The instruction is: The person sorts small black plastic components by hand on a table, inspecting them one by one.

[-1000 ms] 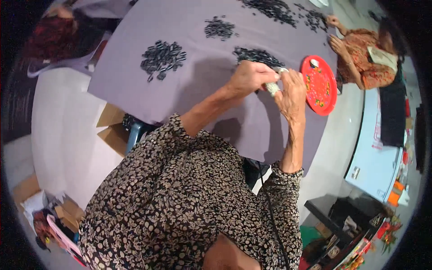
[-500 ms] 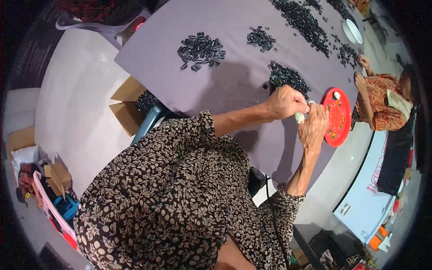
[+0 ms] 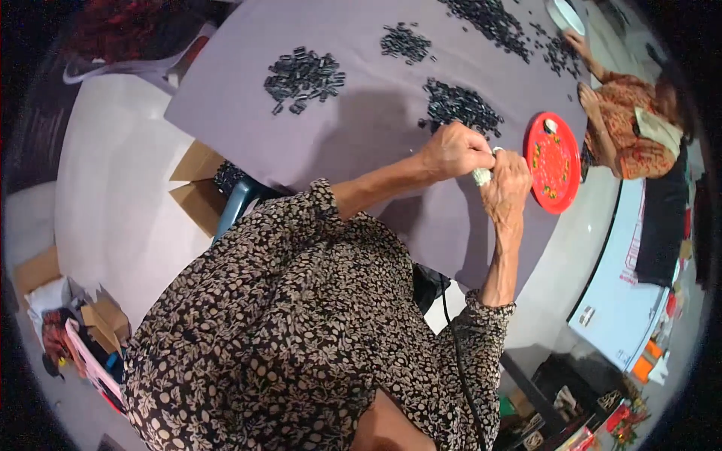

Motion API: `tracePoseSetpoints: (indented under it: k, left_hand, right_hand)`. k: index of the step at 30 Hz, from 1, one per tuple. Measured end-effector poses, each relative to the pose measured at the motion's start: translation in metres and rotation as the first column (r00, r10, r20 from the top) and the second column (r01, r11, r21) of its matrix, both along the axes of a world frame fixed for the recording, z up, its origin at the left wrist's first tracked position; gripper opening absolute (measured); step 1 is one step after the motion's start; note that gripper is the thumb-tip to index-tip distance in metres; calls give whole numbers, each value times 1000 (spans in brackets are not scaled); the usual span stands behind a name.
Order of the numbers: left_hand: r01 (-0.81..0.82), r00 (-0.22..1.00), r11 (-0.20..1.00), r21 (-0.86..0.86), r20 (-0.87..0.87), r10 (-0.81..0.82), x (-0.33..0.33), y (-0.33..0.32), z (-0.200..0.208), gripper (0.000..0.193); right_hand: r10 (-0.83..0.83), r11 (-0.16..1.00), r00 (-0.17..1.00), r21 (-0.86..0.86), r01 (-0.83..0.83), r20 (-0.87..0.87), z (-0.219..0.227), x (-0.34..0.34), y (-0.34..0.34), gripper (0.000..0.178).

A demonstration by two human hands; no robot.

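Observation:
Both of my hands meet above the grey-purple tablecloth (image 3: 368, 150), near a pile of small black pieces (image 3: 465, 105). My left hand (image 3: 453, 150) is closed in a pinch, its fingertips against the right hand's; what it grips is hidden. My right hand (image 3: 508, 186) is closed around a crumpled white cloth (image 3: 481, 177), which shows below the fingers and as a bit above them. Just right of my right hand lies a red plate (image 3: 538, 197) with a flower pattern and a small white and dark thing (image 3: 551, 126) on it.
More black pieces lie in heaps at the left (image 3: 304, 79), middle (image 3: 406, 43) and far side (image 3: 492, 26). Across the table sits another person (image 3: 639, 124), one hand near a white bowl (image 3: 565, 15). A cardboard box (image 3: 197, 192) of black pieces stands left beside a teal chair (image 3: 235, 203).
The view has shifted, so table things sit higher and further left. My hands keep the same hold together. The other person's hand has moved to the white bowl.

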State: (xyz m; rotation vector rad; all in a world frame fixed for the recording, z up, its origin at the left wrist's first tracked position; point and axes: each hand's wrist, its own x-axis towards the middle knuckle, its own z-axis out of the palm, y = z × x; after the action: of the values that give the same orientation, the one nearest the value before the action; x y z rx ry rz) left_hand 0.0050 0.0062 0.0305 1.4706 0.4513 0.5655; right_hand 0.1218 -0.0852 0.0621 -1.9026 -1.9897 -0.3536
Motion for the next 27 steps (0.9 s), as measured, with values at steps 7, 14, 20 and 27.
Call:
tracePoseSetpoints:
  k: [7,14,20,27]
  left_hand:
    - [22,999,997,-79,-45,-25,2,-4,-5,17]
    - [62,996,986,-153,-57,-71,-1,-3,-2,17]
    - [-73,993,978,196,-71,89,-27,36,2,21]
    - [-101,748,667,738,-385,540,-114,88,-20,18]
  right_hand:
    - [-6,1000,1000,-28,5,-22,-6,1,-2,35]
    - [-32,999,997,-29,30,-65,-9,0,-4,35]
    - [-169,978,944,-169,124,-282,4,3,-4,30]
    - [-383,895,775,-408,177,-503,-40,23,-16,16]
